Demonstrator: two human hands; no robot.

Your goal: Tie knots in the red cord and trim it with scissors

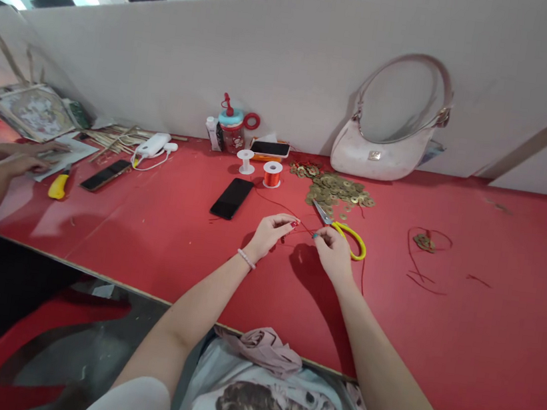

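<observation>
Over the red table, my left hand pinches a thin red cord between thumb and fingers. My right hand is closed on the same cord a short way to the right, so a stretch runs between both hands. From there the cord leads back toward a spool of red cord. Scissors with yellow handles lie right behind my right hand, blades pointing to the far left. Beyond them spreads a pile of brass coins with holes. A black phone lies left of my hands.
A white handbag stands against the wall. Coins tied with red cord lie at right. Near the wall are an empty spool and a drink bottle. At left, a co-worker's hands rest near a yellow-handled tool.
</observation>
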